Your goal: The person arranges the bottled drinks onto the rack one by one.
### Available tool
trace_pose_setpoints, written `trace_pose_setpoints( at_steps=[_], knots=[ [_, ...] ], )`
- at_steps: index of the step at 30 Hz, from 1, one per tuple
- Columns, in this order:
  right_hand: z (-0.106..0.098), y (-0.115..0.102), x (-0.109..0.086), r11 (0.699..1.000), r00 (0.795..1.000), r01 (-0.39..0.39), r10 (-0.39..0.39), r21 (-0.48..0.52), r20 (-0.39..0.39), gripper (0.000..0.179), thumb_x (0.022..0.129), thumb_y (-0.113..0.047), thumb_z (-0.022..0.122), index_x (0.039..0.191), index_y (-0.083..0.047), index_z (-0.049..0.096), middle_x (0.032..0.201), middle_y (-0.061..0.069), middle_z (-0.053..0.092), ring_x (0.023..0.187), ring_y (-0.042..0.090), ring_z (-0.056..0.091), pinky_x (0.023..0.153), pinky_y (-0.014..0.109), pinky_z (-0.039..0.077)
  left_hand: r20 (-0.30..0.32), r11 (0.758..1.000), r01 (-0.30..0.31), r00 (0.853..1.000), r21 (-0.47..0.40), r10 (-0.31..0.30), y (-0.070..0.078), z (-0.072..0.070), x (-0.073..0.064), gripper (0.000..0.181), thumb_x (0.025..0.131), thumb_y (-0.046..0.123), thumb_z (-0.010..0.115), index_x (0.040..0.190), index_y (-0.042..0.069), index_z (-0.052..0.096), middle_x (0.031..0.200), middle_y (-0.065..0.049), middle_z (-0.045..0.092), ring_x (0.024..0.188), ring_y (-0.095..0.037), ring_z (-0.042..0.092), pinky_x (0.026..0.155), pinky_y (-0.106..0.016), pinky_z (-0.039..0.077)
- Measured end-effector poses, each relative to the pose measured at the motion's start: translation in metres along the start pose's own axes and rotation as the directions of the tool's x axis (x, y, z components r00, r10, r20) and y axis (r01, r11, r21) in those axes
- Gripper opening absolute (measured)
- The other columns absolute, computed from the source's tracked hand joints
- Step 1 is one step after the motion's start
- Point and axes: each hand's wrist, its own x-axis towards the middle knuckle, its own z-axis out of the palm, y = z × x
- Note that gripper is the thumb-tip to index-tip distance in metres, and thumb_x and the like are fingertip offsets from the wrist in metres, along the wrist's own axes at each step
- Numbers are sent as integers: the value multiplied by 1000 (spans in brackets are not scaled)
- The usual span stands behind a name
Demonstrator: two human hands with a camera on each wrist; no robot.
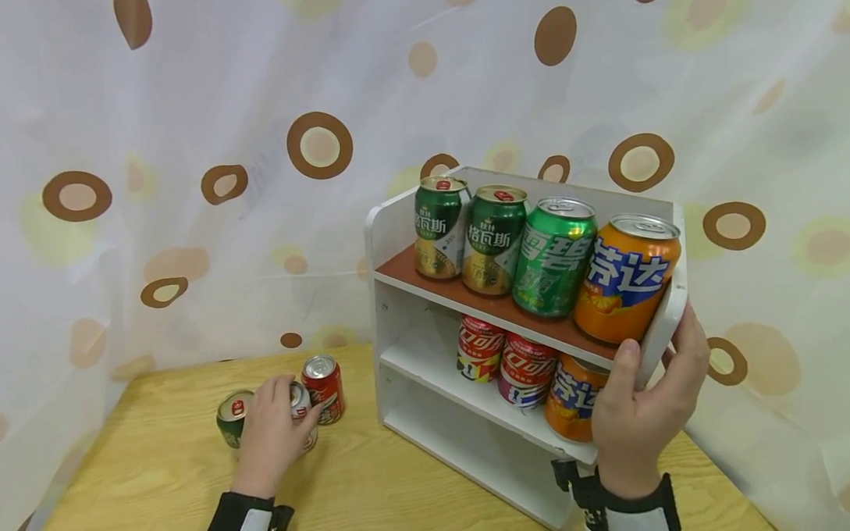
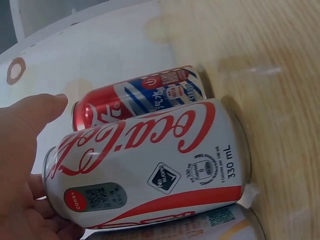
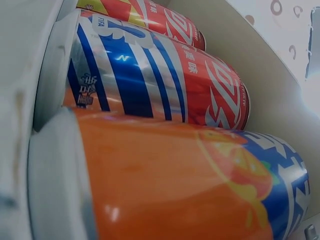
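Note:
My left hand (image 1: 273, 432) is at a white Coca-Cola can (image 2: 150, 165) on the table, fingers curled round its upper end and thumb along its side. Beside that can stand a red cola can (image 1: 324, 391) and a green-topped can (image 1: 231, 421), partly covered by my hand. With my right hand (image 1: 648, 414) I grip the right side panel of a white shelf (image 1: 379, 311), the thumb on its front edge. On its top level are two green-and-gold cans (image 1: 492, 248), a green can (image 1: 553, 262) and an orange can (image 1: 624, 284).
The shelf's middle level holds two red cola cans (image 1: 527, 371) and an orange can (image 3: 160, 175), close together. Its bottom level (image 1: 461, 446) shows a white board. A wooden table (image 1: 389, 499) lies below, and a patterned curtain (image 1: 249, 72) hangs behind.

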Motion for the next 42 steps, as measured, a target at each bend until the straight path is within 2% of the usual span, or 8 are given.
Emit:
trace_pose_setpoints(
  at_steps=[3,8,19,34,39,42],
  knots=[
    [0,0,2,1000,1000,-3,3,-1,-7,51,93,-7,52,142,7,50,140,23,57,125,16,52,106,23,44,-22,1000,-13,1000,5,13,1,5,0,64,85,21,86,129,-13,54,124,-30,56,116,-46,56,97,-59,51],
    [0,-1,2,1000,1000,2,-2,-5,-11,51,92,-8,52,141,7,51,139,24,57,124,15,52,105,21,44,-8,1000,10,1000,19,-10,-1,11,-1,67,86,19,84,134,-13,50,129,-30,51,120,-46,53,98,-59,52],
    [0,1,0,1000,1000,4,-4,1,-2,52,93,-8,53,142,7,50,140,24,57,125,15,53,107,22,44,-48,997,-24,998,74,28,-3,17,-7,67,82,8,86,133,-14,48,127,-32,49,117,-47,52,97,-59,51],
    [1,2,0,1000,1000,6,-6,3,-11,51,93,-9,53,142,7,51,140,23,57,125,16,53,105,22,44,43,1000,22,999,-7,-22,4,10,-7,65,79,4,88,130,-11,52,126,-27,47,120,-46,49,97,-59,50],
    [2,-2,1,1000,1000,8,-8,11,-16,51,93,-10,52,141,8,51,139,24,57,126,15,53,105,22,44,58,999,9,998,-31,-7,5,12,-8,64,79,2,88,130,-10,52,126,-26,45,120,-46,45,97,-60,49],
    [2,-2,1,1000,1000,9,-9,11,-14,51,94,-9,52,141,9,51,139,24,57,127,15,53,105,22,44,56,1000,-12,998,-18,13,5,13,-8,65,77,2,89,130,-9,52,126,-26,46,118,-47,48,95,-59,51]
  ],
)
